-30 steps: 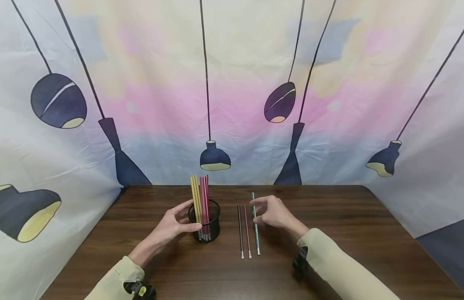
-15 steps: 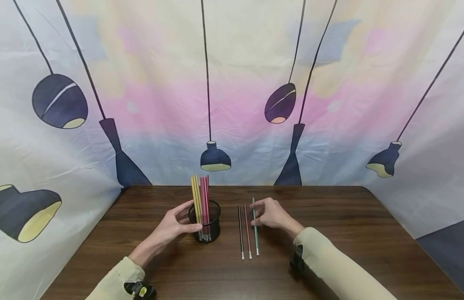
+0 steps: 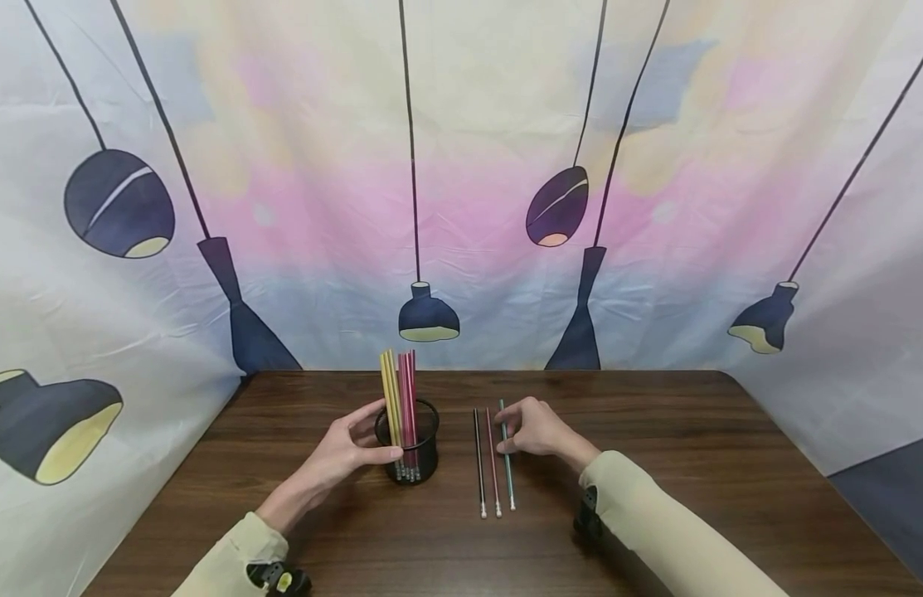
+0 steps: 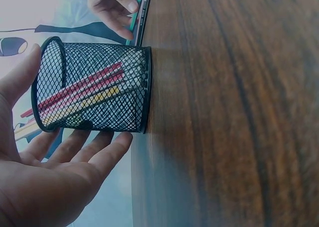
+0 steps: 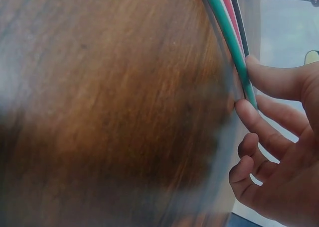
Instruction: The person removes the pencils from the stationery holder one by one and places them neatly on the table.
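My left hand (image 3: 336,458) holds a black mesh pencil cup (image 3: 425,461), thumb near its rim and fingers along the side in the left wrist view. Yellow pencils (image 3: 390,396) and pink pencils (image 3: 407,388) stand in it, eraser ends down. To the right, my right hand (image 3: 539,427) pinches a teal pencil (image 3: 508,474) between thumb and fingers towards its far end. The right wrist view shows the thumb and index fingertip on either side of that teal pencil (image 5: 230,40). Just left of it lie a red pencil (image 3: 493,468) and a black pencil (image 3: 478,464), roughly parallel, white erasers towards me.
Everything rests on a dark brown wooden table (image 3: 640,414). A cloth backdrop (image 3: 476,108) printed with hanging lamps rises behind the table's far edge and along both sides. Dark wrist cameras (image 3: 282,578) are strapped at both sleeves.
My right hand has shifted slightly left and nearer. The teal pencil's far end has come nearer, and the pencil sits a little closer to the red one. The left hand and cup stay put.
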{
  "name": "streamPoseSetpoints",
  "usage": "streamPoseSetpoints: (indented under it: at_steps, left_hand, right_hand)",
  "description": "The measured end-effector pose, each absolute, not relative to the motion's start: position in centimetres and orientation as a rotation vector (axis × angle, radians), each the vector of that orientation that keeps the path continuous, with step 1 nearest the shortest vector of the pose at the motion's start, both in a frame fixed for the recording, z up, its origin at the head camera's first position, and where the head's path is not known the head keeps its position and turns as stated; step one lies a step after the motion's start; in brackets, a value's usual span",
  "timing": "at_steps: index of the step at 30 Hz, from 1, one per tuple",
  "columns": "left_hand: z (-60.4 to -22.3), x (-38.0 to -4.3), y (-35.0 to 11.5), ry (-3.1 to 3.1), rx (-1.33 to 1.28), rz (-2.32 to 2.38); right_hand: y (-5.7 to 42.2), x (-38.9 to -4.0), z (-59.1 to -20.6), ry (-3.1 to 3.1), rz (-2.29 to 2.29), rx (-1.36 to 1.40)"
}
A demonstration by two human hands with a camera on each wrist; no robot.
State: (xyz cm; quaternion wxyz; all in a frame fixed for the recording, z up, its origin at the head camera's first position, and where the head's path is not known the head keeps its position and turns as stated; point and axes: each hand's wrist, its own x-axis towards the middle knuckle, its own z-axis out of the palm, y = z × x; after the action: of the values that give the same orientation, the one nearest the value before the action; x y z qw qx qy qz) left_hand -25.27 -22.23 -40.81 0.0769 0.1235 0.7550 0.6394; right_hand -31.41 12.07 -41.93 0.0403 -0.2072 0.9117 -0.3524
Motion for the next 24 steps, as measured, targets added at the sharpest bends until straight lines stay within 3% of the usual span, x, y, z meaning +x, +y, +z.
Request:
streamPoseSetpoints:
  at_steps: [24]
  left_hand:
    - [-40.82,-25.28,-22.31,2.26,0.377,1.915]
  right_hand:
    - [11.87,-31.39,-42.22,2.787,-1.061,-0.65]
